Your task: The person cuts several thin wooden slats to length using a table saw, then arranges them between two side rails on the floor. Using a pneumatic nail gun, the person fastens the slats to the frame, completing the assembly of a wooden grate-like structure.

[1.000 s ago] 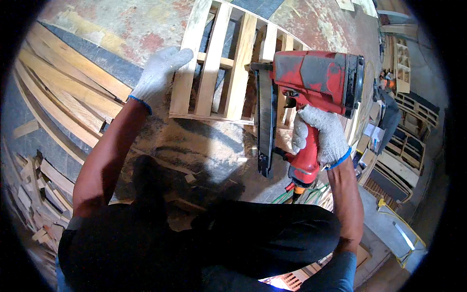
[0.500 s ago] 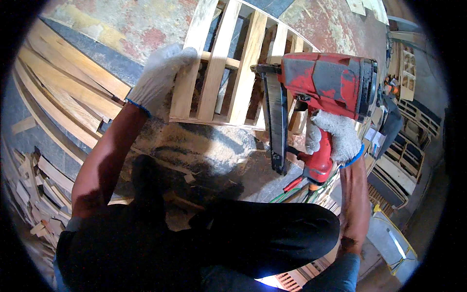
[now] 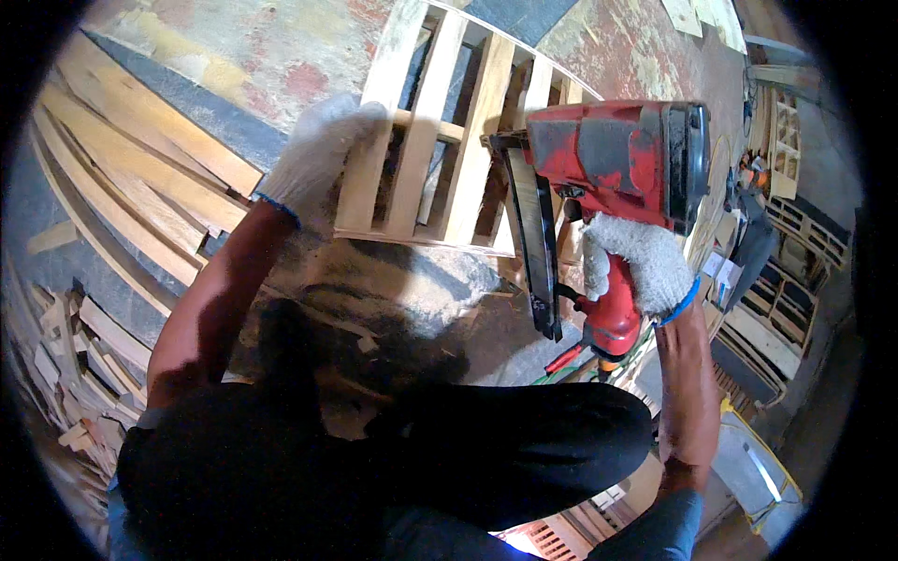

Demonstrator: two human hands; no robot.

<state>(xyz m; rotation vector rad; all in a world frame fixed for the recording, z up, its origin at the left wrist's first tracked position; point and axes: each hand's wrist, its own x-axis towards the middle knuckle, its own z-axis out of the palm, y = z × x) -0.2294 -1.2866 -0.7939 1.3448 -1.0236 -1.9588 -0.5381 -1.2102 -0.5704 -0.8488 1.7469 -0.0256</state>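
Note:
A slatted wooden pallet (image 3: 417, 140) lies on the floor ahead of me, its pale slats separated by gaps. Gripping its left edge is my left hand (image 3: 325, 150), in a white knitted glove; the fingertips are partly hidden at the outer slat. My right hand (image 3: 647, 264), gloved too, is wrapped around the handle of a red and grey nail gun (image 3: 599, 154). The gun's nose is over the slats on the pallet's right side, and its long dark magazine slants down toward me. Whether the nose touches wood I cannot tell.
Long boards (image 3: 140, 140) lie stacked at the left, with a heap of wood offcuts (image 3: 79, 365) nearer me. Sawdust (image 3: 412, 285) covers floor between my legs and the pallet. A hose runs from the gun's handle. Slatted wooden pieces (image 3: 772, 294) stand at the right.
The nail gun has shifted slightly left, its magazine tilting a little more. The pallet and my left hand appear slightly farther right in view, with the hand still at the pallet's edge.

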